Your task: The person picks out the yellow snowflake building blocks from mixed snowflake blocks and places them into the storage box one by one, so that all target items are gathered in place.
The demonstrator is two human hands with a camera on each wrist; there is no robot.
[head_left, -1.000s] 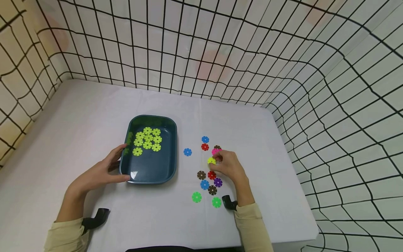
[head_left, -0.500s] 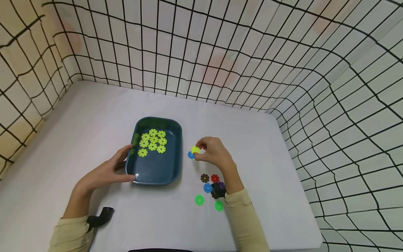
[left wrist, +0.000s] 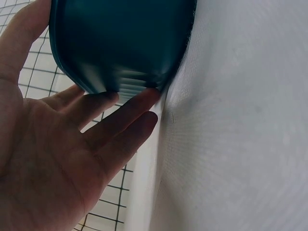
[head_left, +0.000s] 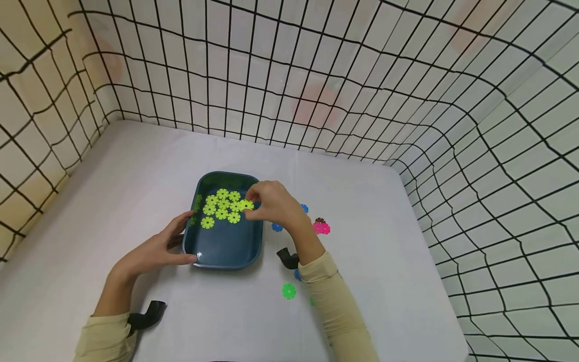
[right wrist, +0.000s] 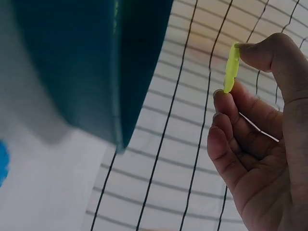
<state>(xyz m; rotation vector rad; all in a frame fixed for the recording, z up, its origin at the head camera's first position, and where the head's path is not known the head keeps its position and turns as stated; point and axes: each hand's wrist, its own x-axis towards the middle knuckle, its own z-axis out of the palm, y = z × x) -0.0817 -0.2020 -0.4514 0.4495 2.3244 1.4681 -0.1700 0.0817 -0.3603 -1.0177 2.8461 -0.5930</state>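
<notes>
My right hand (head_left: pixel 271 203) pinches a yellow-green notched plastic disc (head_left: pixel 246 205) between thumb and fingertips, over the right side of a dark teal tray (head_left: pixel 221 251). In the right wrist view the pinched disc (right wrist: pixel 232 68) appears edge-on, beside the tray's wall (right wrist: pixel 72 62). Several matching yellow-green discs (head_left: pixel 221 213) lie grouped inside the tray. My left hand (head_left: pixel 151 251) rests at the tray's left side, thumb by the near corner and fingers spread. In the left wrist view, fairly straight fingers (left wrist: pixel 120 122) touch the tray's outer wall (left wrist: pixel 120 43).
Right of the tray, loose discs lie on the white tablecloth (head_left: pixel 235 317): pink ones (head_left: pixel 321 228), a blue one (head_left: pixel 277 227), a green one (head_left: pixel 289 291), others partly covered by my right arm. Black wire mesh (head_left: pixel 289 75) borders the table's back and sides.
My right hand has carried the yellow-green disc leftward from the loose discs to over the tray. The left hand stays at the tray; the head view has shifted slightly.
</notes>
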